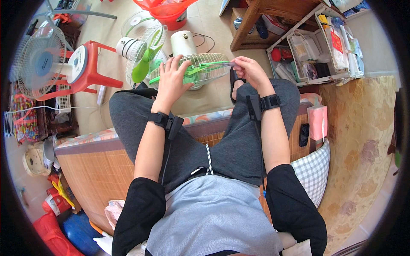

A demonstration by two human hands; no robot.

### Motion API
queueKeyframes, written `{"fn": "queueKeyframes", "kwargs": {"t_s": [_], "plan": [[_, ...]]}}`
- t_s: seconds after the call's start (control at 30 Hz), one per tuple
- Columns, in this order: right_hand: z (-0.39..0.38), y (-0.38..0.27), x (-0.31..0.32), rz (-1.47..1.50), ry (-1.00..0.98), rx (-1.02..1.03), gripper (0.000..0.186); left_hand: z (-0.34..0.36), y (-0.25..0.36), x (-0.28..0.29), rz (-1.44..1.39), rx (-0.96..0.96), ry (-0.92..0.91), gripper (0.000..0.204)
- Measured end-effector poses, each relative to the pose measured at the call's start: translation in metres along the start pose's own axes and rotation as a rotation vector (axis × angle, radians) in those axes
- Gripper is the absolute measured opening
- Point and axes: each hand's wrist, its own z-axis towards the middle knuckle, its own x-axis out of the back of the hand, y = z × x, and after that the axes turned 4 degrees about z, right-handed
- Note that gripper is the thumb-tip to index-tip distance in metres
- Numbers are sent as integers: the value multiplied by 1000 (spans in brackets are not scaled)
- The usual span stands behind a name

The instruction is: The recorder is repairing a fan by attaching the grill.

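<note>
Between my knees is a fan with green blades (192, 70) inside a white wire guard (215, 72). A green band runs along the guard's rim. My left hand (173, 79) grips the near left side of the guard, its fingers bent over the wires. At the right end of the rim, my right hand (250, 71) pinches thumb and fingers together around a thin greyish piece, too small to make out. Directly behind the guard stands a white cylindrical fan part (182, 42). Left of it, another fan with green blades (143, 64) has an open front.
On a red stool (89, 64) at left rests a white fan (42, 64). A red bucket (173, 19) stands at the far side. Right of my knee is a shelf rack with baskets (314, 55). I sit on a bamboo mat (98, 170), near a pink tissue box (317, 122).
</note>
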Motion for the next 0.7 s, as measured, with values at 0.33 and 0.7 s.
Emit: {"fn": "queueKeyframes", "kwargs": {"t_s": [0.33,0.7], "plan": [[1,-3,-1,19,-34,2,15,0,-3,-2,0,-24,-2,71],[-1,-4,-5,100,-159,30,17,-2,-6,-5,5,-30,14,71]]}}
